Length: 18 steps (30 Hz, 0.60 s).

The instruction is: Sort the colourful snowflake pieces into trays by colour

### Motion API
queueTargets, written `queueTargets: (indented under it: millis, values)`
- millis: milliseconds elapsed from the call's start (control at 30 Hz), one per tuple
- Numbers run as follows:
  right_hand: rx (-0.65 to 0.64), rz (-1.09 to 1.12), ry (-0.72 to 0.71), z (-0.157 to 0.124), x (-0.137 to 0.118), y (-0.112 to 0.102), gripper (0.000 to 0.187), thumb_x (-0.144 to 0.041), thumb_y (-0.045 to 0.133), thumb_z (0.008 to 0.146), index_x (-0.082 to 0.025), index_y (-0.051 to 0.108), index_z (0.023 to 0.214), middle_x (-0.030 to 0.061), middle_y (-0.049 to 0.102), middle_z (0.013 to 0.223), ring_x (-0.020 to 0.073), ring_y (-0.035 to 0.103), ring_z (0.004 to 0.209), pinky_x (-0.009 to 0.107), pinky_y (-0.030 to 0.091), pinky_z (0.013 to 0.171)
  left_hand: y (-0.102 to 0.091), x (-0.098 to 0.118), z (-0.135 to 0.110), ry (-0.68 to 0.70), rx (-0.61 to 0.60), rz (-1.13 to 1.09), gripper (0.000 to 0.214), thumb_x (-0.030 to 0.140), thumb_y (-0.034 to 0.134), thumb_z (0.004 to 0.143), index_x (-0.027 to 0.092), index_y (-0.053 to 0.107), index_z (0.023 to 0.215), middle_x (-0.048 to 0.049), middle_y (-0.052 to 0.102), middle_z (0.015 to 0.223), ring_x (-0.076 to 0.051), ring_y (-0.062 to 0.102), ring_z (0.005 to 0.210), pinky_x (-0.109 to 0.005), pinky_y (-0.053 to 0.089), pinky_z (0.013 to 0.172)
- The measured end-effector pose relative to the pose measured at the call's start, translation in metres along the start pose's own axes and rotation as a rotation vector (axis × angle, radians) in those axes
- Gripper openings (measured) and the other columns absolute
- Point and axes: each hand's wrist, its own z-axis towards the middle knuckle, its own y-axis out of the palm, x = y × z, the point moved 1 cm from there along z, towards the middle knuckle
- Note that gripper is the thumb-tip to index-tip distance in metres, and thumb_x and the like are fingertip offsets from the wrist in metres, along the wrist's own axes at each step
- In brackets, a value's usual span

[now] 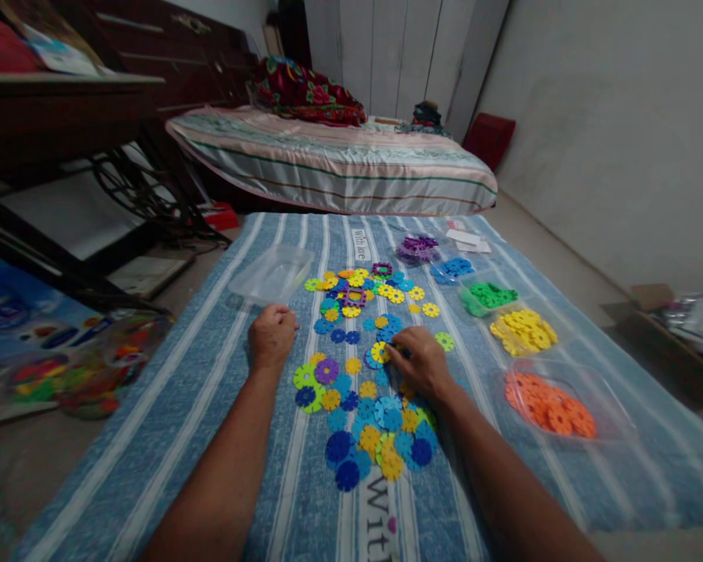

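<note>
Notched plastic discs, flower-shaped building pieces, lie in a loose pile along the middle of the striped cloth. My right hand [422, 361] is over the pile, its thumb and fingers pinched at the edge of a yellow disc [379, 352]. Beneath that disc is a blue disc [372, 360]. My left hand [272, 337] rests curled on the cloth, left of the pile; whatever its fingers may hold is hidden. Close beyond it stands a clear plastic tray [275, 275]. Purple square frames [355, 297] lie among the discs toward the far end.
On the right, clear containers hold orange discs [554, 406], yellow discs [524, 331], green pieces [489, 298], blue pieces [454, 269] and purple pieces [417, 249]. A bed [340, 164] stands beyond the cloth. Bags of colourful pieces [87, 382] are at the left edge.
</note>
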Motion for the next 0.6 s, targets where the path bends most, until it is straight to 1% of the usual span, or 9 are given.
queueTargets:
  millis: [100,233,433,600]
  values:
    - [-0.09,-0.12,-0.049,0.0,-0.008,0.003,0.022,-0.039,0.06,0.089,-0.02,0.068,0.083,0.008,0.065,0.09,0.0218,0.056,0.088,0.032,0.04,0.076,-0.001,0.003,-0.001,-0.02,0.002,-0.005,0.01,0.03,0.052,0.072,0.022,0.056,0.077,0.0021,0.062,0.057,-0.016,0.059,0.047,-0.025,0.046,0.049]
    - [-0.159,-0.213,-0.035,0.002,-0.015,0.002,0.026,-0.044,0.061,0.089,-0.02,0.068,0.084,0.0081,0.064,0.094,0.022,0.055,0.089,0.033,0.039,0.076,-0.001,0.004,-0.001,-0.042,-0.014,-0.026,0.012,0.031,0.052,0.072,0.022,0.056,0.078,0.002,0.063,0.057,-0.015,0.058,0.046,-0.025,0.046,0.049]
    - [-0.221,-0.248,0.024,0.005,-0.022,0.0,0.019,-0.038,0.062,0.089,-0.02,0.069,0.085,0.0074,0.065,0.095,0.0231,0.056,0.093,0.033,0.04,0.077,0.0,-0.002,0.002,-0.012,-0.014,-0.007,0.015,0.035,0.053,0.073,0.022,0.056,0.081,0.0006,0.064,0.061,-0.016,0.059,0.048,-0.026,0.046,0.049]
    - [-0.226,-0.206,0.061,0.008,-0.024,0.001,0.011,-0.033,0.066,0.086,-0.022,0.068,0.086,0.0076,0.065,0.097,0.0247,0.056,0.095,0.034,0.042,0.079,-0.002,0.001,0.001,-0.023,-0.026,-0.009,0.013,0.033,0.052,0.073,0.023,0.055,0.08,0.0001,0.064,0.062,-0.017,0.06,0.05,-0.026,0.045,0.049]
